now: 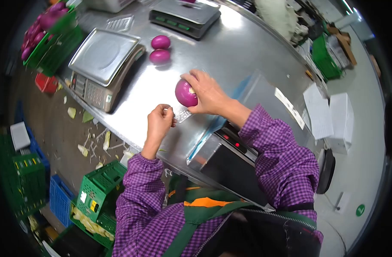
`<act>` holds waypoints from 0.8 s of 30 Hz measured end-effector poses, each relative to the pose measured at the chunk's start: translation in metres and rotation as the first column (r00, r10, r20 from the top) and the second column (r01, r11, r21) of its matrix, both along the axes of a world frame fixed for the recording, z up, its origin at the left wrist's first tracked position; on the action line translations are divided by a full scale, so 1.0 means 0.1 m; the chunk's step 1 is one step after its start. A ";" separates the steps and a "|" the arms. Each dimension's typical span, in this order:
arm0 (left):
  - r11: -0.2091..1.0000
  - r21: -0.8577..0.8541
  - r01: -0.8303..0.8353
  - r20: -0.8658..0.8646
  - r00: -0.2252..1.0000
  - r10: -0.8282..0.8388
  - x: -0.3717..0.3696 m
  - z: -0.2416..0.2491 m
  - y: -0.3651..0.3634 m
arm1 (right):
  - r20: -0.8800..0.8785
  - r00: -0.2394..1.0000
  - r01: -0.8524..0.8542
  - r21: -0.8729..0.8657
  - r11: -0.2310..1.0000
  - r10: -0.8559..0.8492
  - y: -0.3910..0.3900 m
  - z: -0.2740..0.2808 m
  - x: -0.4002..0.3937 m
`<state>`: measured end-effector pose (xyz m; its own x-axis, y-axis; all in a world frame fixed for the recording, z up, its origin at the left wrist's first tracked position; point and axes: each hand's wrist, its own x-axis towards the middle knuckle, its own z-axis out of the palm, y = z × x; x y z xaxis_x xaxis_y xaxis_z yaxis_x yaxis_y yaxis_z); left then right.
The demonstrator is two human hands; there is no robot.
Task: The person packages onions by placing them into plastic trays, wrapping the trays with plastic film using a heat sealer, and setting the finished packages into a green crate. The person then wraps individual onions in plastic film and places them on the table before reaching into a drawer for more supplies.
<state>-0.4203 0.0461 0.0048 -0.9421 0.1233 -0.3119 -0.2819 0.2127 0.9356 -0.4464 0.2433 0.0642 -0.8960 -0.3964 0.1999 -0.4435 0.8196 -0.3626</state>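
My right hand [207,93] is wrapped over a glossy round red onion [185,93], with a pale spot showing by the fingers. Just to its left, my left hand [160,121] is closed with its fingertips pinched together; what is between them is too small to make out. A crinkled piece of clear plastic [184,115] lies between the two hands, below the onion. Two more red onions [160,56] rest on the steel table [133,100], beyond my hands.
A weighing scale [102,58] stands at the left table edge, another scale [185,19] at the back. A green crate [54,49] heaped with red onions is at far left. Near my body sit clear plastic bags [251,92] and a black device with red lights [234,143]. Leaf scraps litter the floor.
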 end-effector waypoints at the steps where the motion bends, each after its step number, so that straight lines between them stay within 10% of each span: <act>1: 1.000 0.020 0.019 -0.033 0.999 -0.018 -0.01 0.22 0.08 | -0.014 0.999 0.032 0.005 0.999 -0.032 0.09 0.19 0.12; 12: 0.613 -0.177 0.770 -0.260 0.564 -0.784 0.46 0.94 2.40 | -0.039 0.696 0.702 -0.173 0.691 -0.717 1.79 0.88 2.19; 20: 0.282 -0.515 0.809 -0.153 0.237 -0.959 0.84 0.66 3.26 | 0.178 0.404 0.864 -0.396 0.311 -0.897 2.17 0.51 3.08; 23: 0.524 -0.581 0.622 -0.438 0.303 -0.846 1.02 0.82 3.08 | 0.153 0.376 0.820 -0.514 0.251 -0.914 2.07 0.59 3.10; 24: 0.658 -0.318 0.683 -0.538 0.441 -0.718 1.09 0.94 3.00 | 0.154 0.368 0.805 -0.547 0.231 -0.917 1.99 0.67 3.09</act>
